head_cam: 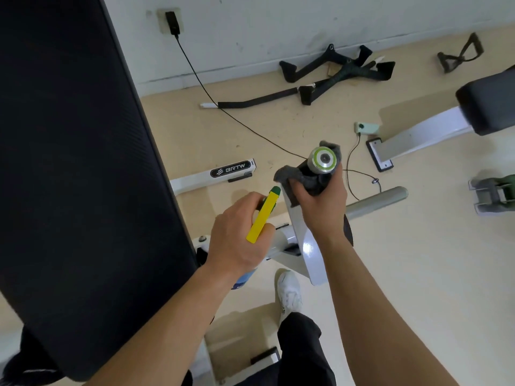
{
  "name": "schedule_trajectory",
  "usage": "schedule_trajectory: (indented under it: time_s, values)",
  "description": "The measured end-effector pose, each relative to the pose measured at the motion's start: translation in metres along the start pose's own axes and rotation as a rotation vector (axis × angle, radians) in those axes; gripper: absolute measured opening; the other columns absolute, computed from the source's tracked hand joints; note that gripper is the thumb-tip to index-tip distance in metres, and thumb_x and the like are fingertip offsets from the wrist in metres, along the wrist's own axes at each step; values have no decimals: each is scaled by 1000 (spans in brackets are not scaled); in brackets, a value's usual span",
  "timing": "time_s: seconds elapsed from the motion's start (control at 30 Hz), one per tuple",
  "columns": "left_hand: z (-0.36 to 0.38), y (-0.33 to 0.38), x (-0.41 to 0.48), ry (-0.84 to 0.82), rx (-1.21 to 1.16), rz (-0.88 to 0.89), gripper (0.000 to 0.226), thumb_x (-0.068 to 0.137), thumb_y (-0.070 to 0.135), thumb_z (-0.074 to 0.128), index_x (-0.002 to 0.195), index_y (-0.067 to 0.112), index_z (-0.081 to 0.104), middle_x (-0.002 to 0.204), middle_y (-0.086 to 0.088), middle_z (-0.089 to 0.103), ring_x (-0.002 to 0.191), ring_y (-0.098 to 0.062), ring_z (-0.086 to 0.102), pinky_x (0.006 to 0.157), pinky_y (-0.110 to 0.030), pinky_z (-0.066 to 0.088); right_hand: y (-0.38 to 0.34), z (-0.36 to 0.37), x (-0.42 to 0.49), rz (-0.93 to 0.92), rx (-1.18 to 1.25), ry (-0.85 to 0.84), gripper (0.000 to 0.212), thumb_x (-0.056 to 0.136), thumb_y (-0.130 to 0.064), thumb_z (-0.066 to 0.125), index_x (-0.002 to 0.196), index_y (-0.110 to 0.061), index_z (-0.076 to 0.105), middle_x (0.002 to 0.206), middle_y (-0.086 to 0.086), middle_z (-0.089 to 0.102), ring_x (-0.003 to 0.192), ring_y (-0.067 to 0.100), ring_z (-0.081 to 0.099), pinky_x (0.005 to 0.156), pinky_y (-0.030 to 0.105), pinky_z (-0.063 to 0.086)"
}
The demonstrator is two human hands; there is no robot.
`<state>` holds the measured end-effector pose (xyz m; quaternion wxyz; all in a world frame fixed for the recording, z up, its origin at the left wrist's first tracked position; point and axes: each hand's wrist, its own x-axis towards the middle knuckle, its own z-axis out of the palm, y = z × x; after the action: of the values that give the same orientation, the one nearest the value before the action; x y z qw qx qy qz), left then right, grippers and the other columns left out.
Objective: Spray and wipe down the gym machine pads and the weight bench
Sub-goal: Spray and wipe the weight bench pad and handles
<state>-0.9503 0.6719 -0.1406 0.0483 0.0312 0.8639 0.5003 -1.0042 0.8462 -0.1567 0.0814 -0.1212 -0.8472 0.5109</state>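
Note:
My left hand grips a spray bottle with a yellow trigger head and green nozzle, pointing up and right. My right hand presses a grey cloth around a roller on the white machine frame; the roller's silver end cap with a green ring faces me. A large black bench pad fills the left side. Another black pad sits at the right edge on a white arm.
A black cable runs from a wall plug across the beige floor. Black cable-machine handles lie by the wall. A grey bar sticks out to the right. My white shoe stands below the frame.

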Motion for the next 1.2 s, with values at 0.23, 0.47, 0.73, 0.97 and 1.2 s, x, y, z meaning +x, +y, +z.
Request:
schedule_trajectory:
  time_s: [0.23, 0.47, 0.73, 0.97, 1.2]
  values:
    - [7, -3, 6, -20, -12, -9, 16, 79, 23, 50, 92, 22, 58, 71, 3, 57, 62, -20, 51, 57, -38, 43, -4, 24, -3, 40, -7, 249, 51, 84, -44, 71, 131, -39, 52, 109, -25, 66, 103, -5, 62, 91, 17, 47]
    - [15, -2, 11, -5, -40, -23, 17, 78, 24, 49, 92, 22, 58, 72, 3, 56, 62, -20, 51, 58, -41, 44, 12, 29, 7, 153, -456, 217, 54, 78, -72, 60, 80, -20, 48, 71, 5, 63, 72, 35, 64, 62, 31, 37]
    - [19, 2, 17, 42, -36, -75, 20, 77, 32, 43, 92, 26, 56, 72, 5, 54, 65, -18, 51, 60, -44, 47, 21, 35, 4, 317, -580, 76, 53, 77, -73, 56, 86, -21, 47, 75, 0, 63, 67, 26, 56, 62, 32, 41]
    - [17, 15, 21, 97, -28, -95, 20, 78, 28, 47, 94, 25, 58, 74, 4, 58, 65, -17, 52, 60, -38, 47, 14, 31, 12, 371, -376, -35, 35, 74, -51, 74, 87, -23, 58, 76, -6, 67, 70, 18, 63, 66, 28, 47]
    - [20, 22, 17, 102, -44, -109, 17, 78, 25, 49, 93, 27, 57, 70, 9, 51, 63, -14, 48, 58, -37, 45, -23, 1, 3, 374, 200, -20, 21, 75, 3, 72, 93, -8, 69, 76, -3, 74, 63, 13, 69, 60, 25, 54]
